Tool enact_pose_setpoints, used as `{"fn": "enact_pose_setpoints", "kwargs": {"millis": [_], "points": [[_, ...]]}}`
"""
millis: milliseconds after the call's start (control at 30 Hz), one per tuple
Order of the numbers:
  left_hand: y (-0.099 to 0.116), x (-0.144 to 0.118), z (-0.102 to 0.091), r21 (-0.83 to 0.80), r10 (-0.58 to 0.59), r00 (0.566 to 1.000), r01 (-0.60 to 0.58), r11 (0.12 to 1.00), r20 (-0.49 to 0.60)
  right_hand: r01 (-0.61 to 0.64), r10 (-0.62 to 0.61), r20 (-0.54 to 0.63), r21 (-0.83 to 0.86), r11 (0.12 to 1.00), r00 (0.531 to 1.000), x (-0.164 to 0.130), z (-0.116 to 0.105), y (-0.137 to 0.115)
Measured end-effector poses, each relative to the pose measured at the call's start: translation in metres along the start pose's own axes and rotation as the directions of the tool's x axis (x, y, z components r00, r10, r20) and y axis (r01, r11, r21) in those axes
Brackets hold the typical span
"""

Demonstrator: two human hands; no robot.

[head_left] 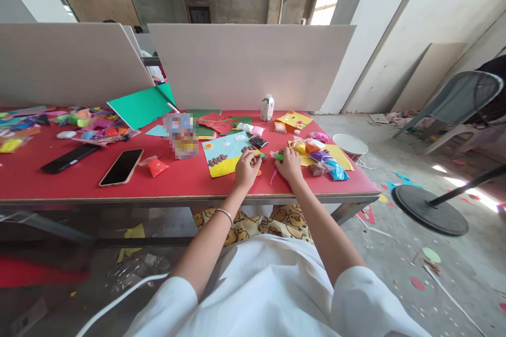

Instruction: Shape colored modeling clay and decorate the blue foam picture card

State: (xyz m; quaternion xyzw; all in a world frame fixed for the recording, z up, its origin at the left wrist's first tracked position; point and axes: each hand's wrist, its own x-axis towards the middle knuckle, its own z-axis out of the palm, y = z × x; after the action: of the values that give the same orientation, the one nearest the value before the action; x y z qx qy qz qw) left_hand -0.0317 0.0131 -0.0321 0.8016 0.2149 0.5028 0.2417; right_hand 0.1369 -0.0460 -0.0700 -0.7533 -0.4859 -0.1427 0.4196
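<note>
My left hand (247, 168) is closed in a pinch on a small piece of green clay, over the right edge of a light-blue and yellow picture (221, 148) with a sun, clouds and brown shapes. Close by, my right hand (290, 164) pinches a small clear bag of green clay (279, 156). Below and between the hands lies a thin pink tool (273, 176) on the red table. An orange bit (259, 172) sits beside my left hand. Just beyond the hands is a bag of black clay (258, 141).
Bags of coloured clay (322, 155) lie on yellow paper to the right. A carton bottle (267, 107) stands at the back, before a white board (253, 63). Leftward are a red clay bag (154, 166), a phone (122, 167) and a black case (69, 159). A white bucket (350, 145) stands off the right end.
</note>
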Motion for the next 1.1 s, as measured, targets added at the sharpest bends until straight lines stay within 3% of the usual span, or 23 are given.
{"fn": "enact_pose_setpoints", "kwargs": {"millis": [167,267,400,500,1100], "points": [[-0.002,0.000,-0.001,0.041,0.012,1.000,-0.012,0.999,-0.007,0.042,-0.042,-0.044,0.008,0.999,0.998,-0.001,-0.008,-0.011],[-0.002,0.000,-0.001,0.031,0.008,1.000,-0.009,0.999,0.020,0.155,-0.152,-0.048,0.076,0.985,0.987,-0.001,-0.022,-0.025],[-0.001,0.000,0.000,0.012,-0.029,0.998,0.028,1.000,0.060,0.401,-0.415,0.066,0.160,0.902,0.907,-0.005,-0.036,-0.041],[0.000,-0.001,0.001,0.017,-0.019,0.997,0.018,1.000,0.078,0.480,-0.501,0.121,0.168,0.861,0.857,-0.007,-0.037,-0.045],[-0.005,-0.001,0.002,0.045,-0.022,0.999,0.020,0.999,0.047,0.455,-0.460,-0.003,0.159,0.876,0.888,-0.007,-0.032,-0.041]]}}
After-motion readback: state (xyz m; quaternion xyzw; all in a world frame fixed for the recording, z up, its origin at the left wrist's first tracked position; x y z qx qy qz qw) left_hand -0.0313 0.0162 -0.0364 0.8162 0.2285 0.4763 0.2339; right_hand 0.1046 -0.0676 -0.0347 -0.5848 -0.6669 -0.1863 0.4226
